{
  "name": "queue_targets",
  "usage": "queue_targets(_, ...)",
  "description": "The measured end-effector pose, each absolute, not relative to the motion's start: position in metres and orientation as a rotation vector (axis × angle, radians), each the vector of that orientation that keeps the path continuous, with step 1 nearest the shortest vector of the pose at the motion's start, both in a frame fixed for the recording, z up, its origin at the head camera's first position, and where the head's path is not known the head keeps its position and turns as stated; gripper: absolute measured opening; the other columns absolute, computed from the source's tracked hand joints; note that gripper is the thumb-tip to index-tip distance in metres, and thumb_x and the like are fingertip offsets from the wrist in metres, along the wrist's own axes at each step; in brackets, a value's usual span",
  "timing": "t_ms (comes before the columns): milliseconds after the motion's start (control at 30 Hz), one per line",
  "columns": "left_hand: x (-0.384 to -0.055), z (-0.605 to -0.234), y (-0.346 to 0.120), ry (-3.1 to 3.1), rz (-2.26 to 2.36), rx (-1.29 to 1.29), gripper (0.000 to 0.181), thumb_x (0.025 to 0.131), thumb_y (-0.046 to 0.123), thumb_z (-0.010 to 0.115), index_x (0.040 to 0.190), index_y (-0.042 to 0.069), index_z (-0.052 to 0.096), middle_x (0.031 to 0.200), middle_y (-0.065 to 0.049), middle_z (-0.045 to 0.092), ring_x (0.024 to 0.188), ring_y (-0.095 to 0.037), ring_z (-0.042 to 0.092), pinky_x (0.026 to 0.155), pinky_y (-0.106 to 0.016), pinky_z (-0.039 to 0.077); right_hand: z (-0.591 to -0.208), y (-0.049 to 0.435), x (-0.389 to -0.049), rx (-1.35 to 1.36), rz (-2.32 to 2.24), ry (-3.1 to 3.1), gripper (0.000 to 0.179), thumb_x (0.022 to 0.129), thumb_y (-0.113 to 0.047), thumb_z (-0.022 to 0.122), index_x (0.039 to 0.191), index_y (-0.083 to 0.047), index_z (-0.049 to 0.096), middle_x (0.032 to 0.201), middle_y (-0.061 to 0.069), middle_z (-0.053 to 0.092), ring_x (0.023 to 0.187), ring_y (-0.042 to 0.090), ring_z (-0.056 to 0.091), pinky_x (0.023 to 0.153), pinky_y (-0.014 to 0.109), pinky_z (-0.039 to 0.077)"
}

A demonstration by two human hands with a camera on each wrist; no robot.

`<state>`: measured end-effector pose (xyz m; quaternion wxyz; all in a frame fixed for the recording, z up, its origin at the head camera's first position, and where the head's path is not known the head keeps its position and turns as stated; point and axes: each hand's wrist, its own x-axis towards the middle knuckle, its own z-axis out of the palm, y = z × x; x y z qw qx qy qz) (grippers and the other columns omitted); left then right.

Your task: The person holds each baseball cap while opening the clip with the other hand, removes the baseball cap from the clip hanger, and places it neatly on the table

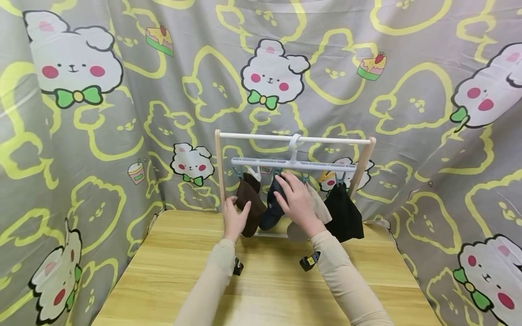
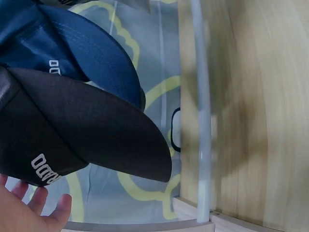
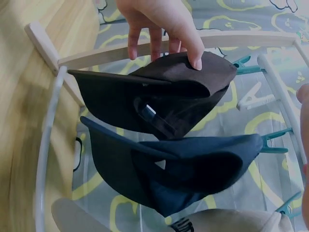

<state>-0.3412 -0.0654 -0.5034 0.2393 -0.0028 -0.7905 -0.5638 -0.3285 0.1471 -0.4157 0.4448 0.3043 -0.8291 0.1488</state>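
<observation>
My left hand (image 1: 235,219) is at the dark brown cap (image 1: 249,199), which hangs leftmost on the clip hanger (image 1: 261,162). In the right wrist view its thumb touches the crown while the fingers hang loosely behind it. Beside it hangs a navy cap (image 3: 203,166) on a teal clip (image 3: 276,141). With fingers spread, my right hand (image 1: 299,201) is near the hanger's middle, in front of the navy cap's upper part; whether it touches the cap or clip is hidden. Partly behind that hand is a beige cap (image 1: 320,203); a black cap (image 1: 344,213) hangs rightmost.
A wooden stand (image 1: 220,167) bears the hanger on its white top rail (image 1: 257,136). A white clip (image 3: 256,96) and a yellow clip (image 1: 326,175) hang without caps. Patterned curtains surround the wooden table (image 1: 269,280); a lower rail (image 2: 203,121) runs near its surface.
</observation>
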Motion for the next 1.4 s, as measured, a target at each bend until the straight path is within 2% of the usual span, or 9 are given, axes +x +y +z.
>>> queue_targets(400, -0.331, -0.509, -0.067, -2.158, -1.459, -0.058, 0.051, 0.088, 0.034, 0.07, 0.121, 0.001, 0.05, 0.124, -0.02, 0.05, 0.12, -0.036, 0.05, 0.105, -0.05, 0.04, -0.417, 0.132, -0.328, 0.84, 0.369, -2.019, 0.046, 0.094, -0.026, 0.063, 0.135, -0.006, 0.056, 0.131, 0.019, 0.058, 0.128, 0.036, 0.052, 0.106, 0.048, 0.044)
queue_targets(833, -0.315, -0.514, -0.071, -2.174, -1.349, -0.08, 0.051, 0.088, 0.035, 0.07, 0.122, 0.003, 0.051, 0.123, -0.017, 0.053, 0.12, -0.033, 0.048, 0.105, -0.048, 0.039, -0.42, 0.119, -0.326, 0.9, 0.343, -2.099, 0.045, 0.094, -0.024, 0.064, 0.135, -0.005, 0.056, 0.128, 0.014, 0.059, 0.121, 0.029, 0.056, 0.104, 0.045, 0.046)
queue_targets(1100, -0.304, -0.517, -0.072, -2.125, -1.259, -0.132, 0.051, 0.087, 0.033, 0.071, 0.125, 0.003, 0.053, 0.12, -0.017, 0.055, 0.115, -0.032, 0.049, 0.1, -0.048, 0.042, -0.421, 0.106, -0.322, 0.935, 0.448, -2.154, 0.047, 0.094, -0.022, 0.064, 0.136, -0.005, 0.054, 0.123, 0.013, 0.063, 0.113, 0.026, 0.061, 0.095, 0.04, 0.052)
queue_targets(1400, -0.297, -0.521, -0.075, -2.158, -1.249, -0.138, 0.05, 0.089, 0.035, 0.069, 0.128, 0.007, 0.054, 0.122, -0.015, 0.055, 0.115, -0.031, 0.048, 0.099, -0.047, 0.042, -0.421, 0.095, -0.321, 0.934, 0.577, -2.316, 0.046, 0.098, -0.025, 0.058, 0.14, -0.007, 0.051, 0.129, 0.013, 0.061, 0.12, 0.027, 0.059, 0.097, 0.04, 0.052)
